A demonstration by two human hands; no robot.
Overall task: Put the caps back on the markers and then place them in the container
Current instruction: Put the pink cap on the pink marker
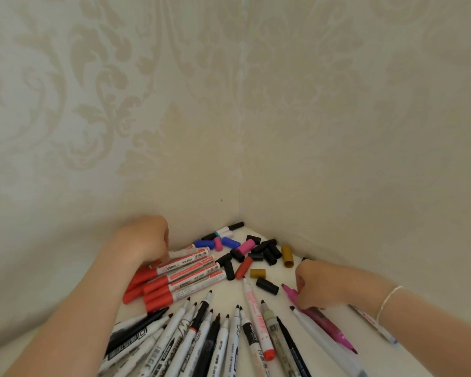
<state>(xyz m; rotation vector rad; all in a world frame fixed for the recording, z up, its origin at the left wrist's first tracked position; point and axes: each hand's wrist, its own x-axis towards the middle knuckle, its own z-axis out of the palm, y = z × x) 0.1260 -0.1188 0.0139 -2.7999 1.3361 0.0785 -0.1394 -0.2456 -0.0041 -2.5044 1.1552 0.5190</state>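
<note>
- Pink marker (320, 318), uncapped, lay on white tabletop (278, 273) at about 4 o'clock from the cap pile; right hand (317, 285) pinched its upper barrel with fingertips.
- Red-capped markers (174, 276) sat bunched at 9 o'clock; left hand (144, 240) rested on their far ends, grip hidden, cannot tell.
- Loose caps (256, 253), black, blue, pink, red, ochre, scattered at 12 o'clock near the wall corner.
- Uncapped black-tipped markers (215, 336) fanned out at 6 o'clock.
- Bracelet (386, 300) on right wrist.
</note>
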